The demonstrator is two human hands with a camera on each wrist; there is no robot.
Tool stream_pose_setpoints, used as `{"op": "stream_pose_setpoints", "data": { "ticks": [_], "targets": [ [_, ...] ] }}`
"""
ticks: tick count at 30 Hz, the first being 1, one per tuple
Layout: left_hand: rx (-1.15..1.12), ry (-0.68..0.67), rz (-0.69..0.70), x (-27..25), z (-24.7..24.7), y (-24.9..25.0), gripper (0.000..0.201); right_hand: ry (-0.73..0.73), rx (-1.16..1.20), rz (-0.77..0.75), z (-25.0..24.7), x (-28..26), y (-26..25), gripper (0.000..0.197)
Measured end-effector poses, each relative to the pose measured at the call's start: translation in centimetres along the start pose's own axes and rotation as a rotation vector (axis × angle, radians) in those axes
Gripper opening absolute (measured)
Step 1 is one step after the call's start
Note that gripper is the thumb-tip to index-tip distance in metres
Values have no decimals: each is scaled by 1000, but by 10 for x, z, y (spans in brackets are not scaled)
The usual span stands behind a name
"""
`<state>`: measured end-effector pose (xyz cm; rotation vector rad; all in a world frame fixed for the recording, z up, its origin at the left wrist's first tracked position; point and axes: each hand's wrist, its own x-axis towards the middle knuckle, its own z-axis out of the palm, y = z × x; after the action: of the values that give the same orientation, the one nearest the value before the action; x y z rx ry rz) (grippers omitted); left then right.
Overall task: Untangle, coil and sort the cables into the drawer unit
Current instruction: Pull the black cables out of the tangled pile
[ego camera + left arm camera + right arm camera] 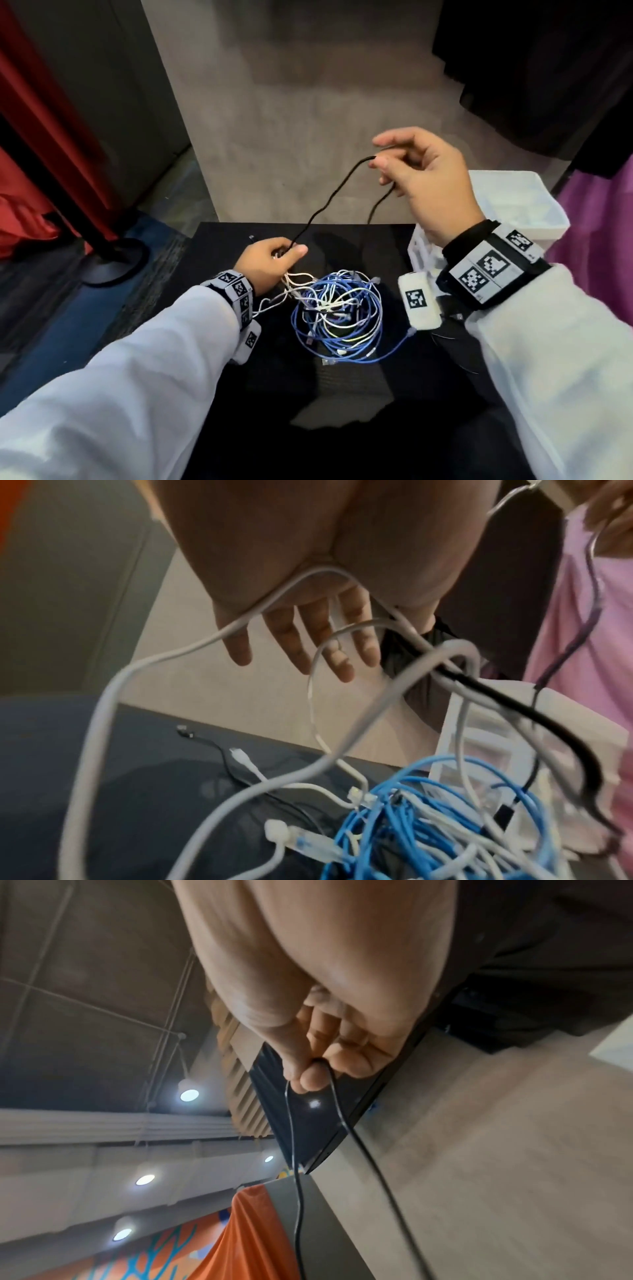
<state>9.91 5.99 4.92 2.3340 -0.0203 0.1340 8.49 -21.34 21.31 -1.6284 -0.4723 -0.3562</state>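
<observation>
Head view shows the right hand (431, 181) pinching a black cable (329, 202) aloft while the left hand (270, 263) grips strands beside the tangle (337, 317) on the table (219, 246); further pulling risks tightening knots and dragging the whole tangle.

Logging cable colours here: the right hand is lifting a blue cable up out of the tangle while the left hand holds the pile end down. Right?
Not quite: the cable the right hand lifts is the black cable, as the head view shows. The left hand does hold at the tangle.
</observation>
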Motion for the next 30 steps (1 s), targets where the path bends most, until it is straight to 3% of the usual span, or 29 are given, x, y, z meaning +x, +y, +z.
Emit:
{"op": "stream_pose_setpoints", "data": {
  "ticks": [3,6,8,13,16,19,22,24,26,28,30],
  "targets": [
    [204,-45,139,-5,-8,0,33,196,33,17,-23,2,4,13],
    [317,-136,84,-11,-8,-15,35,370,105,-22,-46,4,-2,11],
    [297,-143,56,-16,-8,-22,28,402,138,-42,-57,3,-9,11],
    [8,-13,8,-22,-4,9,17,235,87,-19,-56,-6,-8,13],
    [-230,-123,40,-25,18,42,47,179,143,-18,-46,-11,-10,12],
    [-355,-275,16,-33,42,65,46,185,192,-43,-39,-10,-16,15],
    [-540,-259,-35,-41,48,76,82,242,171,-60,-47,-9,-19,20],
    [-608,-103,-49,-40,45,77,77,250,113,-42,-57,-12,-14,26],
    [-859,6,-112,-35,33,89,60,205,-13,-9,-60,-19,-2,33],
    [-1096,40,-119,-28,15,115,43,83,-165,46,-50,-31,13,31],
    [-1156,49,-58,-24,-1,147,36,-97,-330,100,-28,-47,35,19]
  ]
}}
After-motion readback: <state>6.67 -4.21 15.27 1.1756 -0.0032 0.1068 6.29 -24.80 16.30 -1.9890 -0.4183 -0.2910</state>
